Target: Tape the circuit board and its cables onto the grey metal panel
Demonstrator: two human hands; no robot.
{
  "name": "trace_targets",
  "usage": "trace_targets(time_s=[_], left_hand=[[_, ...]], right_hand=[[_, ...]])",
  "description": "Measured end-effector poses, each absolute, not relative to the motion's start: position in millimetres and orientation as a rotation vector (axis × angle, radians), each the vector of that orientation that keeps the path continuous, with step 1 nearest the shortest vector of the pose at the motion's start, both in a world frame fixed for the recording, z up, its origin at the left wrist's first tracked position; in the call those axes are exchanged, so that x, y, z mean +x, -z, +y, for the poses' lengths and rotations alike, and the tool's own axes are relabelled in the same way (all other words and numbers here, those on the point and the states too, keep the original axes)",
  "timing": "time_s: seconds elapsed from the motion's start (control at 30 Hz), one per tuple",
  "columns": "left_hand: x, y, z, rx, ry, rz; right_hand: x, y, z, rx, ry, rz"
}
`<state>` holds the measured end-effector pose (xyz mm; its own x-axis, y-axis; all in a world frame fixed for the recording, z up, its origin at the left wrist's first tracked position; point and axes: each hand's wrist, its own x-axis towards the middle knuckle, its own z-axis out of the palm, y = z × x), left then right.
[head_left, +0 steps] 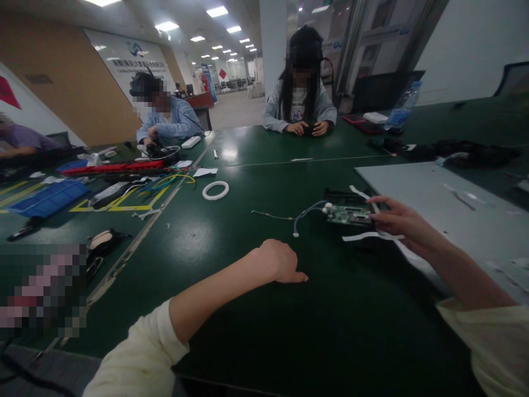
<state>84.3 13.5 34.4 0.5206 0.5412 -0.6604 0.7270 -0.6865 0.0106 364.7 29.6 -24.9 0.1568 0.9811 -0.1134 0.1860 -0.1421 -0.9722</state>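
Dark green table (256, 182), left hand (279, 262) fisted on it, right hand (399, 223) apparently gripping green circuit board (347, 214)

**Open office hall under strip lighting**

A long dark green table (264, 165) fills the foreground, with yellow tape lines (124, 205) marked on its left part and a pale grey sheet (433, 193) lying on its right side. A brown panelled wall (78, 88) runs along the left, bearing a white signboard (128, 60). Rectangular ceiling lights (217, 11) recede down a corridor. A white column (273, 44) stands behind the table, and black office chairs (512, 77) sit at the far right.
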Motion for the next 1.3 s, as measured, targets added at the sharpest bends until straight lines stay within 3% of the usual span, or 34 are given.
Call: trace_targets(time_s=[0.1,0.17,0.5,0.8,0.97,1.13,1.3], left_hand=[[85,-35,14,2.518,0.931,1.034],[86,-35,14,2.523,0.932,1.025],[87,-38,13,2.483,0.926,1.069],[82,-34,12,2.59,0.935,0.992],[82,-41,12,2.857,0.504,0.696],[94,-42,18,2.914,-0.04,0.861],[96,-12,33,2.954,-0.245,0.889]], right_hand=[[345,31,27,-1.444,-1.408,-1.274],[336,34,26,-1.435,-1.451,-1.363],[328,41,27,-1.503,-1.32,-1.103],[316,34,24,-1.637,-1.239,-1.407],[316,39,25,-1.592,-1.195,-1.592],[320,45,28,-1.571,-1.221,-1.61],[317,40,26,-1.572,-1.238,-1.597]])
